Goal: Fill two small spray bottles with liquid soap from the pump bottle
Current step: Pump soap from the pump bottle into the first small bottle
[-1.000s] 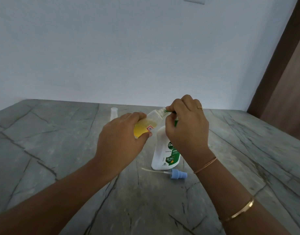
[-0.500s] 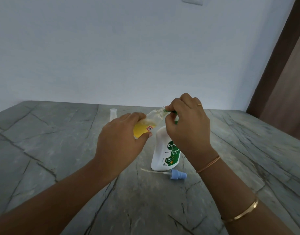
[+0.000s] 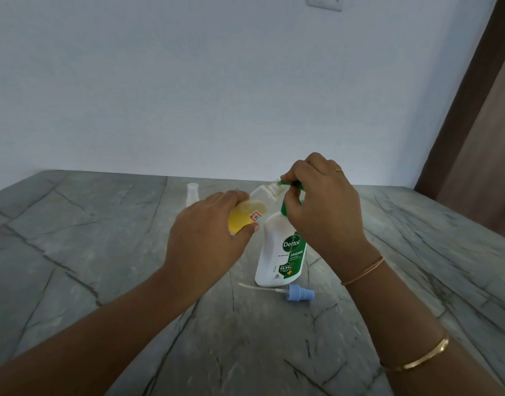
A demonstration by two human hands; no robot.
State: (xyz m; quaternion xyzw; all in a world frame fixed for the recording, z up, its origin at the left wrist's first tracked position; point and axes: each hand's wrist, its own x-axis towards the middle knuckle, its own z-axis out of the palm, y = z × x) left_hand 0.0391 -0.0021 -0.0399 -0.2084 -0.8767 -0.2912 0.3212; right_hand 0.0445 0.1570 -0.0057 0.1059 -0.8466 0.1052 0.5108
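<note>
My left hand (image 3: 205, 241) grips a small clear spray bottle (image 3: 257, 205), tilted with its open neck toward the pump nozzle; yellow soap sits in its lower part. A white pump bottle (image 3: 280, 252) with a green label stands on the grey stone counter (image 3: 102, 267). My right hand (image 3: 322, 207) curls over its green pump head (image 3: 291, 192), with the nozzle at the small bottle's neck. A blue spray cap (image 3: 298, 292) with its dip tube lies on the counter in front of the pump bottle.
A second small clear bottle (image 3: 192, 192) stands behind my left hand, near the white wall. A brown door frame (image 3: 474, 110) rises at the right. The counter's right part runs toward that frame.
Both hands and the two bottles stay nearly in place. The view has shifted slightly; the right hand's fingers sit a little differently on the pump head.
</note>
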